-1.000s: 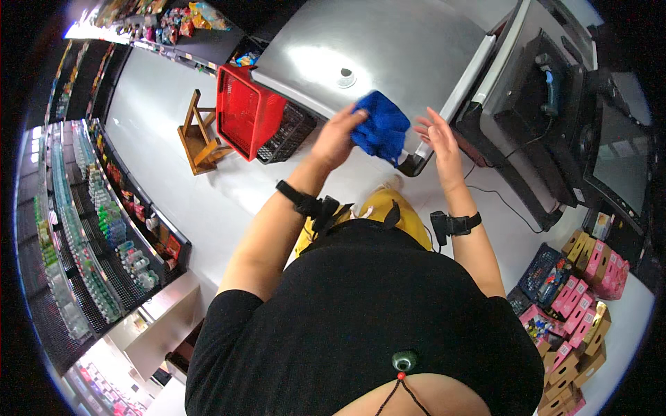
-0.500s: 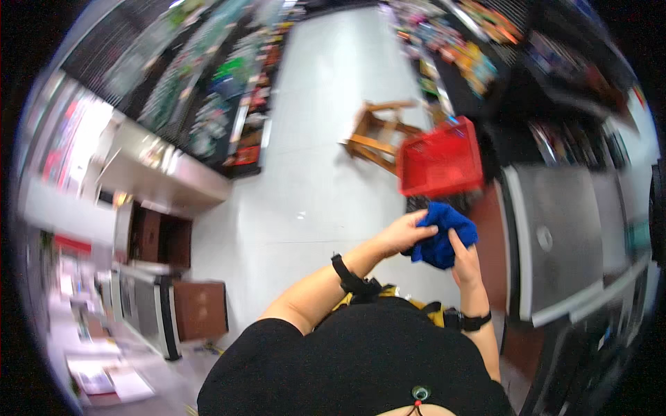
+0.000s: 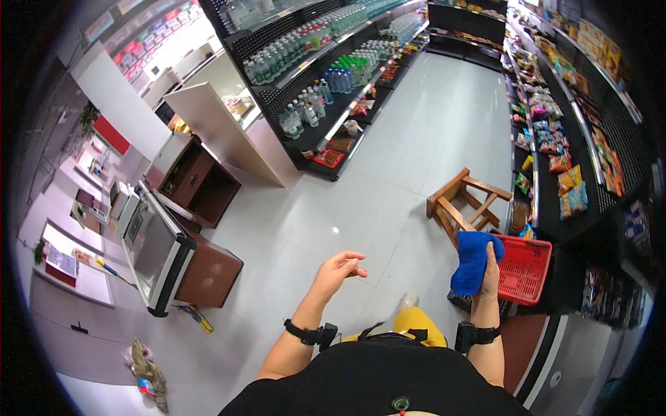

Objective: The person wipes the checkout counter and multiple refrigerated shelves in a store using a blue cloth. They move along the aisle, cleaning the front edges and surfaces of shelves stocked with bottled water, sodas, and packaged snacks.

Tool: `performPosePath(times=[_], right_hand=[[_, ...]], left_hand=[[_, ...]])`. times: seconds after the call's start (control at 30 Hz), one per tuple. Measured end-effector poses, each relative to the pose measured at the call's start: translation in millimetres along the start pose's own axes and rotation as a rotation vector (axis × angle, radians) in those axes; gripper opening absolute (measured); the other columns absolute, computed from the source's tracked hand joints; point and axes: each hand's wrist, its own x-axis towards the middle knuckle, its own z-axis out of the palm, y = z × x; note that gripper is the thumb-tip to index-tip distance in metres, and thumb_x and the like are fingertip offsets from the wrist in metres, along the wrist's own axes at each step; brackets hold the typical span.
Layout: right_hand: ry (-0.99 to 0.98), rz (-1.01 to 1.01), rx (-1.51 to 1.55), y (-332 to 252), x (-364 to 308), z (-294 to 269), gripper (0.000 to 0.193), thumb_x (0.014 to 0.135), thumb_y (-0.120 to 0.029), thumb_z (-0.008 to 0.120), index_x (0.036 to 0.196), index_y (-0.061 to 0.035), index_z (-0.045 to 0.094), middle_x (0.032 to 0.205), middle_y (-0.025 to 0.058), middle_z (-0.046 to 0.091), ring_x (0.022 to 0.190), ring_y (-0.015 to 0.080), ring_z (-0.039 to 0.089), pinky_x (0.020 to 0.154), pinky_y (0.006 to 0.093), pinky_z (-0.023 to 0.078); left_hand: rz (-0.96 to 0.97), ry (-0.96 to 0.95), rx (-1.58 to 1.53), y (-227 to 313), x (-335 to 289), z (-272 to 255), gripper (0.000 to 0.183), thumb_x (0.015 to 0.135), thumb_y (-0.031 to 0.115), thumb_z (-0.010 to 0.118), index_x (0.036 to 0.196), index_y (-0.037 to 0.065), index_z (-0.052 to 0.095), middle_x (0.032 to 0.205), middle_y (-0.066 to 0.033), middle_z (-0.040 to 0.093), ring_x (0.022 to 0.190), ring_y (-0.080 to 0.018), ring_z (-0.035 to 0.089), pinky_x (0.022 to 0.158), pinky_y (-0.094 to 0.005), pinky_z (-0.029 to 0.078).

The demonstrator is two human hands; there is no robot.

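Observation:
A blue cloth [image 3: 472, 265] hangs folded from my right hand [image 3: 490, 277], whose fingers are closed around it. My left hand [image 3: 338, 272] is held out over the floor with nothing in it, its fingers loosely bent and apart. Both wrists wear black straps. Just beyond the cloth stands a red plastic basket [image 3: 525, 270], partly covered by the cloth and my right hand. Next to it, a wooden stool [image 3: 451, 201] is on the floor.
Shelves of bottles [image 3: 340, 76] run along the left of the aisle; snack shelves [image 3: 555, 139] line the right. A brown cabinet [image 3: 208, 274] with a grey top stands at left, near an open wooden cabinet [image 3: 208, 187]. A crumpled bag [image 3: 148, 374] lies on the floor.
My left hand has let go of the blue cloth and moved away to the left. The cloth stays in my right hand. My view has turned left.

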Motion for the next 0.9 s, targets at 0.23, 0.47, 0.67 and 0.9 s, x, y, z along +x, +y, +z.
performPosePath(times=[0.23, 0.47, 0.67, 0.9], right_hand=[[-0.076, 0.070, 0.186, 20.0, 133.8, 19.2, 0.043, 0.106, -0.044, 0.062, 0.131, -0.0087, 0.066, 0.126, 0.0089, 0.072, 0.112, 0.0254, 0.070, 0.098, 0.0414, 0.057], [-0.212, 0.110, 0.161, 6.2, 275.2, 160.4, 0.041, 0.105, -0.028, 0.062, 0.137, -0.0033, 0.064, 0.132, 0.0126, 0.070, 0.118, 0.0279, 0.069, 0.099, 0.0456, 0.058], [-0.344, 0.266, 0.108, 37.0, 386.5, 269.9, 0.034, 0.101, -0.018, 0.067, 0.131, -0.0012, 0.066, 0.122, 0.0118, 0.075, 0.109, 0.0270, 0.074, 0.098, 0.0451, 0.060], [-0.493, 0.443, -0.128, 107.8, 489.2, 371.5, 0.033, 0.102, -0.011, 0.063, 0.133, 0.0006, 0.061, 0.122, 0.0145, 0.073, 0.107, 0.0295, 0.073, 0.094, 0.0464, 0.061]], left_hand=[[-0.061, 0.313, 0.408, 31.7, 54.7, -62.6, 0.028, 0.107, 0.020, 0.061, 0.128, 0.004, 0.068, 0.105, -0.0082, 0.079, 0.095, -0.0132, 0.072, 0.091, -0.0326, 0.058], [0.140, 0.337, 0.791, 85.8, 159.5, -114.4, 0.032, 0.103, 0.023, 0.065, 0.133, 0.009, 0.068, 0.112, -0.0051, 0.080, 0.085, -0.0176, 0.070, 0.075, -0.0335, 0.055], [0.013, 0.365, 0.840, 141.3, 236.0, -133.4, 0.037, 0.102, 0.023, 0.066, 0.137, 0.012, 0.066, 0.115, -0.0043, 0.079, 0.102, -0.0231, 0.073, 0.088, -0.0357, 0.056], [-0.186, 0.533, 0.697, 127.7, 300.4, -211.9, 0.038, 0.103, 0.024, 0.065, 0.138, 0.012, 0.066, 0.116, -0.0056, 0.079, 0.110, -0.0225, 0.072, 0.092, -0.0358, 0.055]])
